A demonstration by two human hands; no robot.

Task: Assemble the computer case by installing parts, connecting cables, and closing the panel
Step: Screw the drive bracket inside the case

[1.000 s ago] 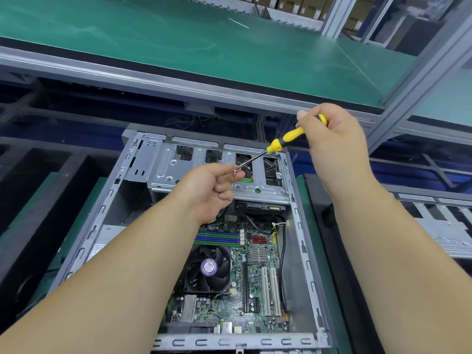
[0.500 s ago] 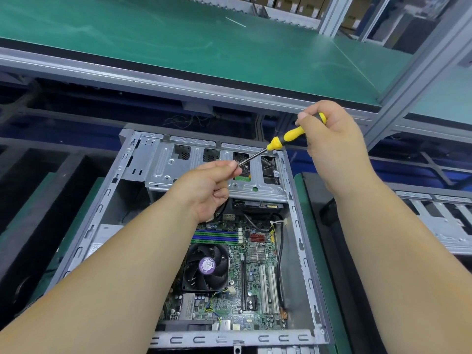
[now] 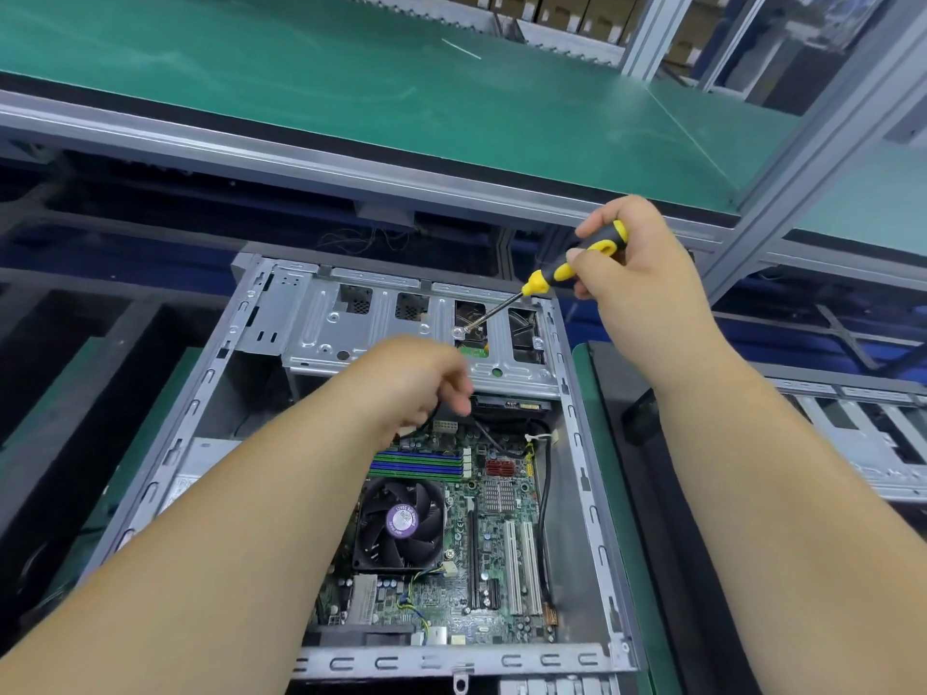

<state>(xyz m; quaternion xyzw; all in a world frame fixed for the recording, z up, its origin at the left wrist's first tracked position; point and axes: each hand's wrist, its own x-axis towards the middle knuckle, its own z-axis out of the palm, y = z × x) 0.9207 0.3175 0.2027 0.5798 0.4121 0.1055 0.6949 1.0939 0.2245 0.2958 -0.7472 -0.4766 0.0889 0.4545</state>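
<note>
An open grey computer case [image 3: 592, 494] lies flat before me, its motherboard [image 3: 501, 534] and black CPU fan [image 3: 399, 526] exposed. A silver drive cage [image 3: 321, 323] spans the case's far end. My right hand [image 3: 637, 288] grips a yellow-and-black screwdriver [image 3: 557, 275]; its tip sits on a screw [image 3: 459, 332] on the cage. My left hand [image 3: 416, 388] hovers just below the cage with fingers loosely curled downward, blurred, holding nothing that I can see.
A green-topped shelf [image 3: 401, 102] with an aluminium frame overhangs the far side. Another case's silver frame [image 3: 863, 433] lies to the right beyond a black tray edge [image 3: 637, 494]. Dark trays sit at the left.
My left hand let go of the screwdriver tip and dropped back toward me. The screwdriver tip now rests on the screw on the cage; my right hand shifted its grip on the handle.
</note>
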